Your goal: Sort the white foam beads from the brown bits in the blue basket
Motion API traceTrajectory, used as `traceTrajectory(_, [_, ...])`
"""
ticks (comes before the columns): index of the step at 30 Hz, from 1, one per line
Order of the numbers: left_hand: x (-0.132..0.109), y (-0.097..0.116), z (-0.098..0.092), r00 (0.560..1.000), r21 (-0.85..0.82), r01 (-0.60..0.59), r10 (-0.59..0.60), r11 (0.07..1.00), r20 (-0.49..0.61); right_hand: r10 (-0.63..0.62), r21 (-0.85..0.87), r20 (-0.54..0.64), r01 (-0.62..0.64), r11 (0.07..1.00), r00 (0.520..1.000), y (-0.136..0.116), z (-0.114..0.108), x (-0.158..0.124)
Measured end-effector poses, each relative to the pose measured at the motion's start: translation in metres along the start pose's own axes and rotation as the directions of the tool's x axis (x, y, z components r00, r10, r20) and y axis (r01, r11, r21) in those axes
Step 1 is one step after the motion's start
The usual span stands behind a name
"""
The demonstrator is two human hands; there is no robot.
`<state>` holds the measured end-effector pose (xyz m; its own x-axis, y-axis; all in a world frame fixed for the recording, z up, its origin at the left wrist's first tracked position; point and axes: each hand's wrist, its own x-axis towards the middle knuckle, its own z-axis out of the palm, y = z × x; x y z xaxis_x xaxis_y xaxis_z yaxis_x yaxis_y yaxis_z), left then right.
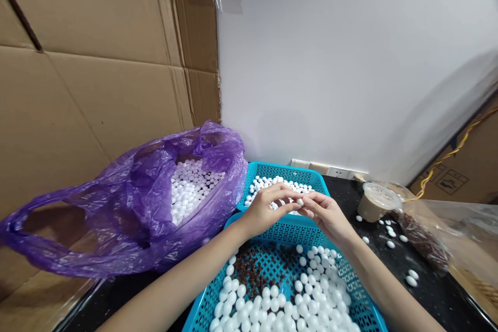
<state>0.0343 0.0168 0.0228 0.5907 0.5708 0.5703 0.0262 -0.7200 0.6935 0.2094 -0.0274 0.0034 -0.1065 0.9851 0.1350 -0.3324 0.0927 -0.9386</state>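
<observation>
My left hand [265, 210] and my right hand [327, 213] meet fingertip to fingertip above the blue baskets. Between their pinched fingers is a small white egg-shaped ball [300, 202]. Below them, the near blue plastic basket [368, 298] holds many loose white balls [272, 314] and a patch of small dark brown bits [249, 270] on its lattice floor. Behind it, partly covered by my hands, the far blue basket [321, 182] has smaller-looking white balls [257, 185] in it.
A purple plastic bag [151, 176] of white balls lies open on the left against cardboard [97, 21]. To the right are a tape roll [377, 202], loose white balls [390, 244] on the black countertop [350, 197], and a clear bag of brown bits [424, 241]. Sockets [338, 171] line the wall.
</observation>
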Motion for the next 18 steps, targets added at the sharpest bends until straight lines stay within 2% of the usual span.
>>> traceTrajectory(9, [0.0005, 0.0004, 0.0026, 0.997, 0.025, 0.068, -0.069, 0.997, 0.043, -0.025, -0.030, -0.066, 0.023, 0.999, 0.998, 0.0020, -0.0020, 0.0025])
traceTrajectory(16, [0.0028, 0.0006, 0.0021, 0.985, 0.112, 0.168, -0.162, 0.979, -0.060, -0.065, -0.148, -0.168, 0.040, 0.988, 0.984, -0.0014, -0.0039, 0.0023])
traceTrajectory(18, [0.0020, -0.0002, 0.0016, 0.984, 0.119, 0.173, -0.167, 0.978, -0.061, -0.076, -0.184, -0.177, 0.042, 0.982, 0.981, -0.0030, -0.0023, 0.0016])
